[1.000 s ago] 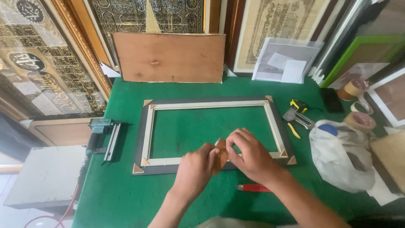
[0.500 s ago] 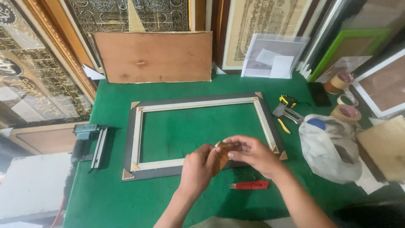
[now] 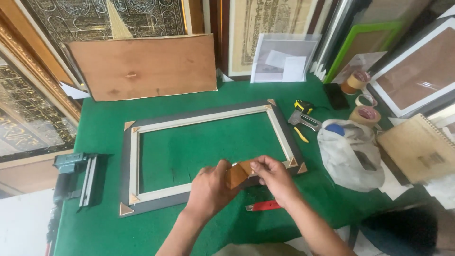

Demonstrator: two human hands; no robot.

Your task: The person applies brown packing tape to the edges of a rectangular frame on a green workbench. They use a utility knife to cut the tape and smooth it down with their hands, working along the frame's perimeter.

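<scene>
Both forearms reach in from the bottom edge, meeting over the near rail of the grey-and-cream picture frame (image 3: 208, 151) on the green table (image 3: 104, 227). Left hand (image 3: 208, 189) and right hand (image 3: 272, 178) — fingers curled — pinch a brown tape roll (image 3: 238, 173) between them, just above the rail.
</scene>
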